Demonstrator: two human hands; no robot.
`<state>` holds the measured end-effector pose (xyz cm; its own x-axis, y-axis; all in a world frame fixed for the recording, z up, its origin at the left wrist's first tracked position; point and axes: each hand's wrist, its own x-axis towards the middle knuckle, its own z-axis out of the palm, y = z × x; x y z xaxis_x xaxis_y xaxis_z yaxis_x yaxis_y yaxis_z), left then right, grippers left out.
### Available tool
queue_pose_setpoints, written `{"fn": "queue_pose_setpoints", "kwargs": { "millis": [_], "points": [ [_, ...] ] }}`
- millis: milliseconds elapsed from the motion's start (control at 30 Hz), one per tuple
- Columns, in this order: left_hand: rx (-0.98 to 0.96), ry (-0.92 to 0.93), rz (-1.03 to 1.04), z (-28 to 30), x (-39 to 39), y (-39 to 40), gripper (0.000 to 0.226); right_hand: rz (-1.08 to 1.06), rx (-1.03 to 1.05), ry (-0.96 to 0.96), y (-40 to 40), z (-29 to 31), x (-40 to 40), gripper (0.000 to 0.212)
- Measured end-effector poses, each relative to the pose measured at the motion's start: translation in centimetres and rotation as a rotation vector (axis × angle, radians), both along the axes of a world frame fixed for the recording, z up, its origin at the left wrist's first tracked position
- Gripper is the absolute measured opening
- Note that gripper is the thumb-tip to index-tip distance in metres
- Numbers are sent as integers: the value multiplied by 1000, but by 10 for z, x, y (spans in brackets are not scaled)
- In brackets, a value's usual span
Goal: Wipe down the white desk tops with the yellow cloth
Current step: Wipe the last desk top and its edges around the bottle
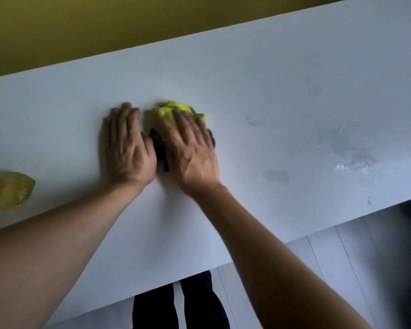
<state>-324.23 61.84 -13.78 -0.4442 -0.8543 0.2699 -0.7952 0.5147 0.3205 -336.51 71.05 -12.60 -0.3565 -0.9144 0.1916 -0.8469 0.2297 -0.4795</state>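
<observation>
Across the frame: white desk (271, 96), wet smears at right. Mid-frame, right hand (195, 150) pressed flat, fingers straight, on bunched yellow cloth (170, 110). Left hand (126, 146) flat on desk just beside it, holding nothing.

1. Wall (81, 27): olive-yellow, plain, running behind the far edge of the counter.
2. Counter (271, 91): long white top crossing the view diagonally, with damp smears toward its right end.
3. Floor (330, 269): pale planks with thin dark seams, visible below the near counter edge.
4. Light: dim, soft, without sharp shadows.
</observation>
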Motion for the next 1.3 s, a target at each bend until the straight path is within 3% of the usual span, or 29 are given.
{"fn": "queue_pose_setpoints", "kwargs": {
  "millis": [233,333,400,500,567,667,733,867,1000,1067,1233,1300],
  "points": [
    [13,-69,18,3,-3,3,55,-448,97,57,-8,-8,-170,59],
    [12,-94,8,2,-5,1,56,-601,109,-3,-30,-2,-174,64],
    [8,-96,11,2,-4,0,55,-454,120,-6,-49,-2,-134,65],
    [5,-75,20,3,-3,2,55,-35,44,55,-74,-8,-51,60],
    [8,-57,13,3,-3,1,55,71,-8,49,-85,-4,-19,56],
    [24,-70,18,6,-3,-1,55,168,18,82,-91,-8,-37,59],
    [31,-95,17,7,-4,0,55,77,64,95,-90,-13,-79,67],
    [42,-133,-1,6,-6,1,55,-366,77,90,-95,-6,-173,68],
    [52,-132,-5,5,-8,-4,54,-541,121,17,-122,3,-180,65],
    [59,-137,-2,6,-8,-4,55,-456,129,30,-140,-2,-150,64],
    [27,-180,10,7,-5,-2,55,204,61,55,-191,2,-27,64],
    [16,-184,7,9,-6,-4,55,321,77,87,-200,5,-15,58]
  ]
}}
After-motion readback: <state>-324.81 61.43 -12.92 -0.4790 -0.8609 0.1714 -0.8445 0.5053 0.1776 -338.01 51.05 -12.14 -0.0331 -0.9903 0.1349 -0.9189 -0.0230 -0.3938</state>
